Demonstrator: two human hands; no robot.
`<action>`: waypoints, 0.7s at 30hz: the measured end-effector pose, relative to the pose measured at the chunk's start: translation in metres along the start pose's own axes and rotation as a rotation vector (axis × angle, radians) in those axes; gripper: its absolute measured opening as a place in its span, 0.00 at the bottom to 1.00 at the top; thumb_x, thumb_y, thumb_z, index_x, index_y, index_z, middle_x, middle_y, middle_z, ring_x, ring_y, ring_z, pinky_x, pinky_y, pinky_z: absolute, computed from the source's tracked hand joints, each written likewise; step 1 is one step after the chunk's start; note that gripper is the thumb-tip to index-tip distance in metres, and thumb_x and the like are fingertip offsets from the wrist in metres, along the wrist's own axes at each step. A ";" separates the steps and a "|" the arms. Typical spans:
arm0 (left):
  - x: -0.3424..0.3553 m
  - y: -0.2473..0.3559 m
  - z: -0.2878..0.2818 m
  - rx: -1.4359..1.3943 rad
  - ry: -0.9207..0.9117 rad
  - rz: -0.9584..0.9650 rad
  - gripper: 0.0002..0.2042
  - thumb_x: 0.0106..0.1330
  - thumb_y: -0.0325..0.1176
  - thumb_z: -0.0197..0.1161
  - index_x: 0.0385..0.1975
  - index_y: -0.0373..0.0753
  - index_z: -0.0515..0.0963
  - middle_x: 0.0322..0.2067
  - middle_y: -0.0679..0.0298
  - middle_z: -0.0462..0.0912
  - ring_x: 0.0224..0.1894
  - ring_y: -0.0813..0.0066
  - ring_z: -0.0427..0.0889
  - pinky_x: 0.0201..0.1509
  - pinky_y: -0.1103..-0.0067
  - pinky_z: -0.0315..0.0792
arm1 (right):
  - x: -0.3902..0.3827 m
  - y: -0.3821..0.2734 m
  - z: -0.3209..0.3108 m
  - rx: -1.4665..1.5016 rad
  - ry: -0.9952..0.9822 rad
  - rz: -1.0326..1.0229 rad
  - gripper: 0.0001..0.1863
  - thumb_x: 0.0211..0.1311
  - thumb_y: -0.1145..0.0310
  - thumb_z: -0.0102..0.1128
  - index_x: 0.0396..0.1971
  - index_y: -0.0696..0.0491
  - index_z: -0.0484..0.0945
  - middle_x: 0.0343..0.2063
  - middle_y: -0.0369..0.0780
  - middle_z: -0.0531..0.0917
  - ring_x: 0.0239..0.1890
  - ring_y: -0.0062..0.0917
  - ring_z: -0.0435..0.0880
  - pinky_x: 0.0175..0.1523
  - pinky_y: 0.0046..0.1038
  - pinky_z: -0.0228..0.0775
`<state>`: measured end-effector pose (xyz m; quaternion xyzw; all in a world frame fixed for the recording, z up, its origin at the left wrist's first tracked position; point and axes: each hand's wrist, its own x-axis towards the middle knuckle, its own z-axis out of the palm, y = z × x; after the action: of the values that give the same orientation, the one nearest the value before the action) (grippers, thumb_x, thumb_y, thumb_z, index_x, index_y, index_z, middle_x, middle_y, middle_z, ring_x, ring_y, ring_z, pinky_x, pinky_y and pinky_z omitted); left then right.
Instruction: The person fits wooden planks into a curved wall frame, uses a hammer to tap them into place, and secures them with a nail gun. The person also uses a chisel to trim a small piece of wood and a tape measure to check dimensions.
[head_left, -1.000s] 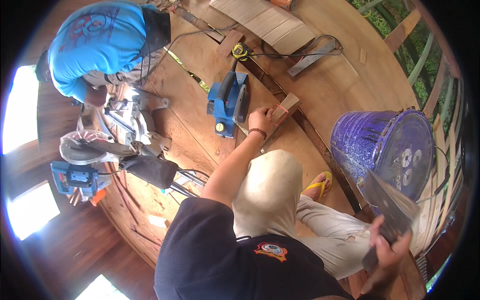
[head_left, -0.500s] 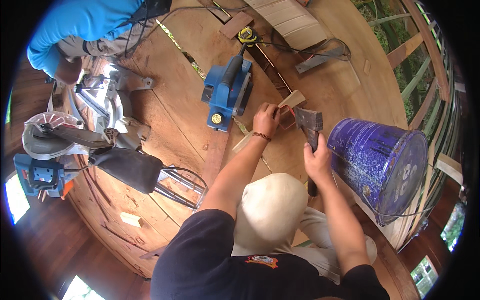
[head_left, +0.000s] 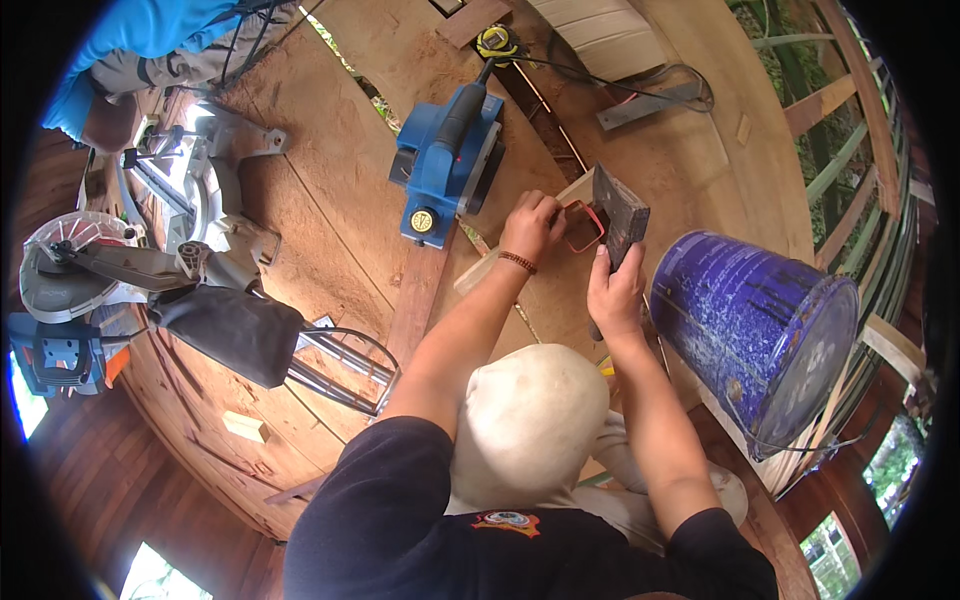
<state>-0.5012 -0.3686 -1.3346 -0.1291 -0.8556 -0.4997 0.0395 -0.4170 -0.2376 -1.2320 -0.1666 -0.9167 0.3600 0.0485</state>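
Observation:
My left hand pinches a red rectangular loop over a pale wooden piece on the boards. My right hand grips a dark hatchet, its head held beside the loop, against or just over the wood; I cannot tell if they touch. A blue electric planer lies just beyond my left hand, a yellow tape measure past it. A scuffed purple bucket lies on its side right of my right hand. My pale-trousered knee is below my arms.
A co-worker's blue sleeve shows upper left, near a mitre saw with a dust bag. A blue tool, a steel bracket, cables, cardboard and a wooden block lie about. Slats line the right side.
My right hand swung the hatchet up and leftward from beside the bucket to the loop by my left hand. The view shifted, so the co-worker is now mostly out of frame.

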 end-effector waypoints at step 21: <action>0.002 -0.004 0.002 -0.005 -0.049 -0.074 0.04 0.58 0.30 0.70 0.29 0.39 0.81 0.32 0.57 0.81 0.36 0.54 0.82 0.38 0.64 0.77 | 0.006 0.010 0.021 0.003 -0.021 0.050 0.23 0.70 0.65 0.58 0.57 0.64 0.67 0.38 0.59 0.81 0.41 0.61 0.81 0.44 0.52 0.72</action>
<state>-0.5039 -0.3685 -1.3389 -0.1097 -0.8592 -0.4998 -0.0004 -0.4246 -0.2422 -1.2549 -0.1855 -0.9121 0.3643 0.0302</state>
